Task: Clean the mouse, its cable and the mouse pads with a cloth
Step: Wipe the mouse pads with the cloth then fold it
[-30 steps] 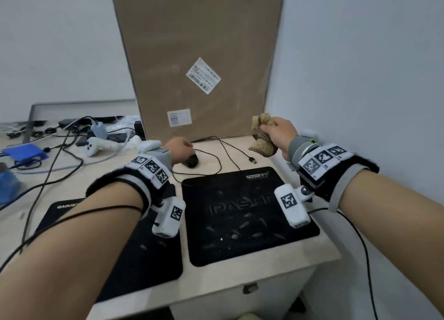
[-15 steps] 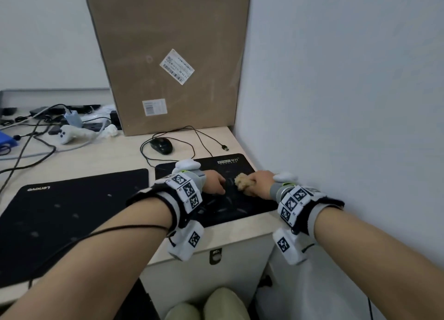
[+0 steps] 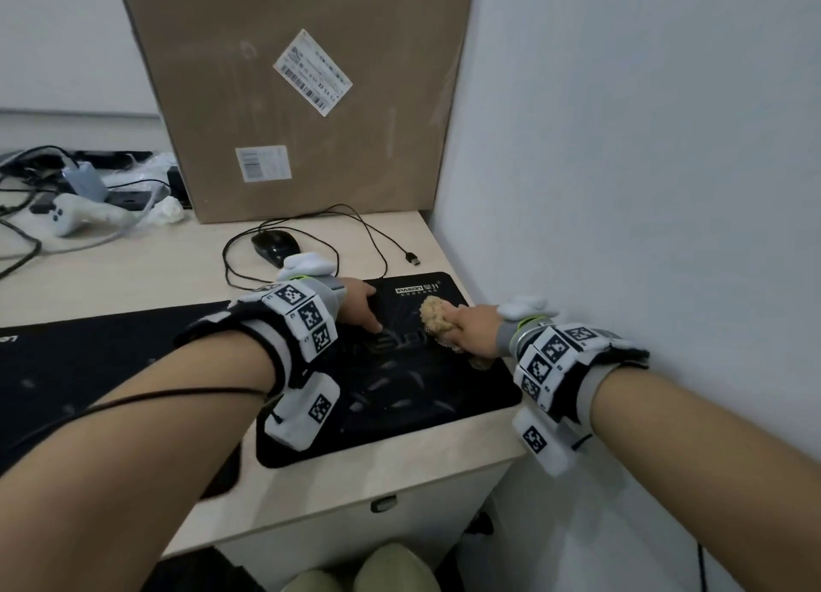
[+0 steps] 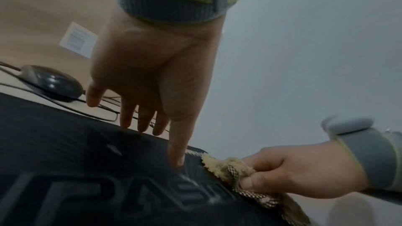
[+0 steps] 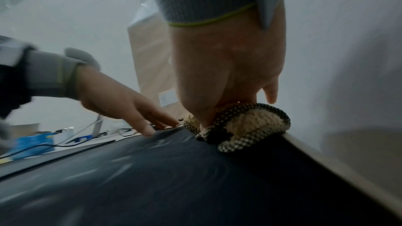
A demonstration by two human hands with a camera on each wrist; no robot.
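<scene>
- Against half a second ago, little has changed: both hands are on the right-hand mouse pad as before, with the left hand now a little nearer its far edge; a full second back, the right hand held the cloth up in the air near the wall and the left hand was at the mouse.
- Counted: two black mouse pads side by side on the desk, the left-hand pad just apart from the other; one cloth; one mouse; one cable.
- Right hand: fingers and thumb curled around the bunched beige, checker-edged cloth, which it presses onto the right-hand pad near that pad's right edge.
- Left hand: fingers straight and slightly spread, holding nothing; the tips touch the same pad, just left of the cloth.
- Beyond the pads, the black mouse sits on the bare desk, its cable looped around it and ending in a loose USB plug.
- Behind stands a cardboard box against the wall.
- Far left: a white controller among tangled wires.
</scene>
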